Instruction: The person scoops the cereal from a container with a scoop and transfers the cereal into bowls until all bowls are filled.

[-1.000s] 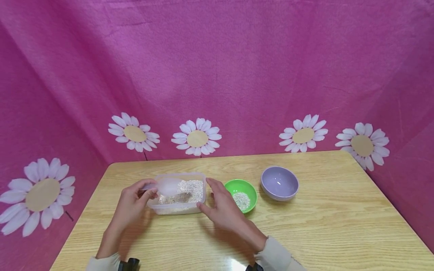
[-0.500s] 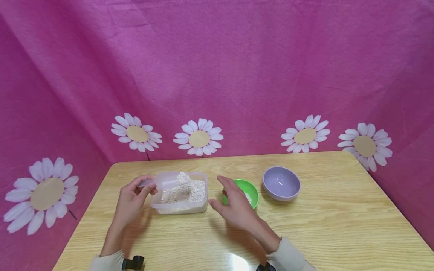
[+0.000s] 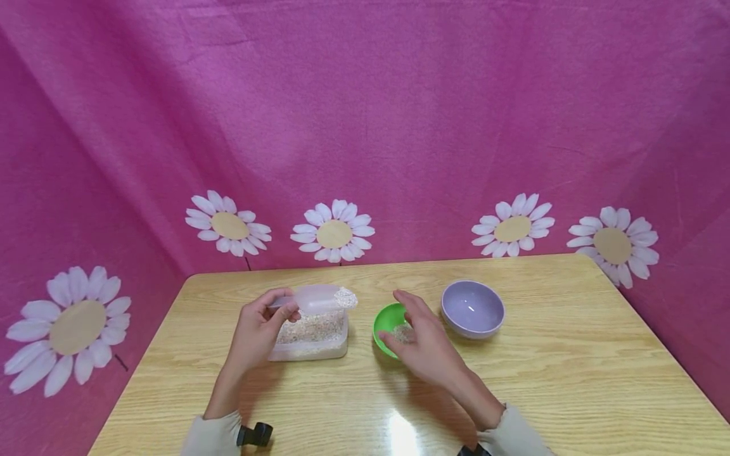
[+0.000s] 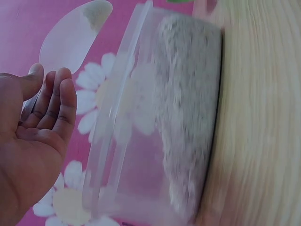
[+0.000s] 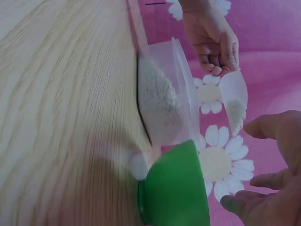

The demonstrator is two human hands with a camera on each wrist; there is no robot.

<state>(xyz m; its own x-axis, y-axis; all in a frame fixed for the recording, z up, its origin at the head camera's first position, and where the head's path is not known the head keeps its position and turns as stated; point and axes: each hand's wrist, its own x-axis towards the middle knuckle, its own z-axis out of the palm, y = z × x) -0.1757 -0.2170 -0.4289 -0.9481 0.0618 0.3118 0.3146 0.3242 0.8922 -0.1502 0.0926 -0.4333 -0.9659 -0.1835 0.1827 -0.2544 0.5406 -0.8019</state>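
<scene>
My left hand [image 3: 258, 329] pinches the handle of a translucent scoop [image 3: 317, 297] between thumb and fingers. Pale oat flakes [image 5: 237, 112] lie at the scoop's tip. Held above the clear plastic container [image 3: 312, 351], the scoop points right; its tip reaches the container's right rim. A deep layer of oats [image 4: 186, 99] fills the container's lower part. My right hand [image 3: 424, 342] hovers over the green bowl [image 5: 176, 188] with fingers spread and nothing in them. Some oats [image 3: 402, 333] lie in that bowl, partly hidden behind the hand.
A purple bowl [image 3: 472, 309] stands right of the green one, its inside bare. The wooden table [image 3: 547, 354] ends at a pink cloth [image 3: 399, 126] with large daisies behind and at the sides.
The left hand has lifted the scoop out of the container with oats in it and carried it right. The right hand has left the container's edge and moved right over the green bowl.
</scene>
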